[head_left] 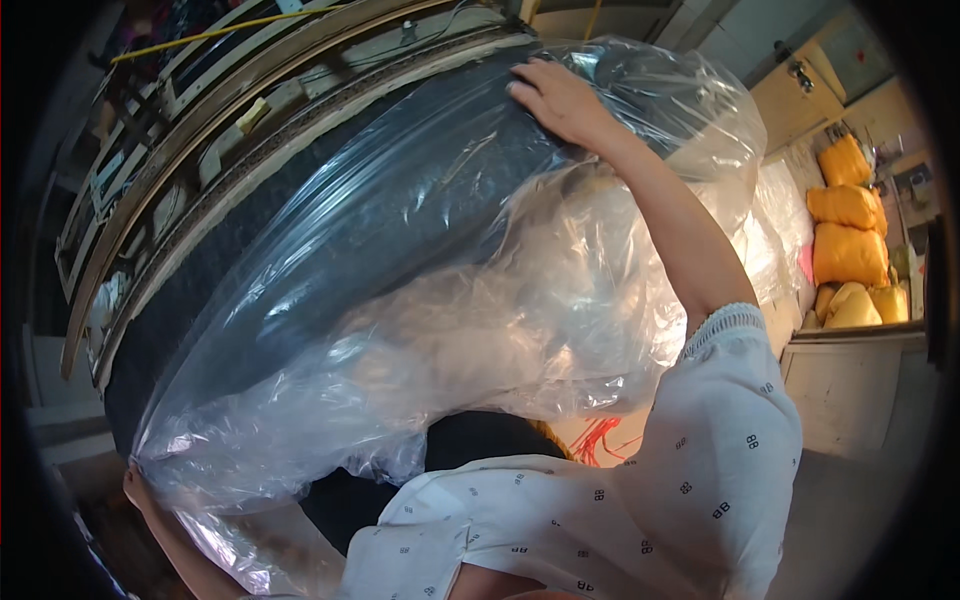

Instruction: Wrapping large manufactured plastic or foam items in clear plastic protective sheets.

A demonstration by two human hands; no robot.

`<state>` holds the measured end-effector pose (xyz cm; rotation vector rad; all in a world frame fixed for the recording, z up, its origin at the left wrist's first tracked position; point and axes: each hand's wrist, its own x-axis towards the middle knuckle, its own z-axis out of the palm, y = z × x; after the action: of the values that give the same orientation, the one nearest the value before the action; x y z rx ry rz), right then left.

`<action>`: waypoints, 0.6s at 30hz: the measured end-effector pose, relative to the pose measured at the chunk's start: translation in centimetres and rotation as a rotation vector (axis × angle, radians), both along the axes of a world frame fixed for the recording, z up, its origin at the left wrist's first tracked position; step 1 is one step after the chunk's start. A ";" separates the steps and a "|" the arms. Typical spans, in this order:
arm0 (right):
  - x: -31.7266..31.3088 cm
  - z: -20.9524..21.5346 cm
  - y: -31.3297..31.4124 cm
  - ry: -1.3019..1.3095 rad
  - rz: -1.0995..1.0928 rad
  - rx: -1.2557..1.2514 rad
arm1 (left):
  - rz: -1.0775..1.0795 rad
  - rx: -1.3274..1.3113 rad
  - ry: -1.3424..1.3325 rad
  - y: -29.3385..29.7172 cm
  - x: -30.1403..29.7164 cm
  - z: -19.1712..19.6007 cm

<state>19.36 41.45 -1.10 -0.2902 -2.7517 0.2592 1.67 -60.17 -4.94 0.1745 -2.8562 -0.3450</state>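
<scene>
Left grip [135, 488] too small for finger detail; left forearm [182, 552] cut by lower edge.

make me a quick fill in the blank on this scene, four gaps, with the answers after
1. The right hand is nearer the ____ edge of the picture than the bottom edge.
2. The left hand is at a gathered part of the see-through sheet, which is made of ____.
3. The person's shirt is ____ with small dark marks.
4. The stacked orange bundles are on the ____ side of the picture.

Missing words: top; plastic; white; right
</scene>
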 end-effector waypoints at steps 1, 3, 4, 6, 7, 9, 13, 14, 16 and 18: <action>-0.9 -0.3 0.0 -0.012 0.034 -0.005 | -0.021 -0.038 -0.019 -0.2 -0.3 0.4; -3.2 -1.3 0.1 0.090 -0.015 0.066 | -0.113 -0.083 -0.040 -2.1 -0.1 1.9; -3.1 -3.0 1.3 0.150 0.000 0.103 | -0.193 -0.099 -0.040 -2.5 -0.6 3.6; -1.9 -2.8 4.1 0.103 0.032 -0.030 | -0.020 -0.337 -0.396 2.0 -3.8 3.4; -1.3 -2.9 6.5 0.094 0.015 -0.053 | 0.193 0.216 -0.320 9.5 -4.1 2.7; -1.3 -1.2 6.4 -0.024 -0.065 -0.195 | 0.131 0.367 -0.036 16.4 -0.5 4.3; -0.4 -1.9 8.6 0.184 -0.304 0.317 | 0.155 0.189 0.382 19.4 -2.2 1.1; -1.2 -1.3 7.2 0.202 -0.277 0.319 | 0.130 0.231 0.409 20.0 -2.1 1.6; -1.1 0.8 2.7 0.142 -0.301 0.402 | 0.113 0.289 0.432 21.0 -2.0 2.2; -1.0 2.0 0.0 0.166 -0.274 0.469 | 0.086 0.391 0.443 22.2 -2.5 1.5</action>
<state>18.35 41.43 0.86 -0.4833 -2.4751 -0.4090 -0.84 -38.00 -3.41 0.2564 -2.3143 -0.8115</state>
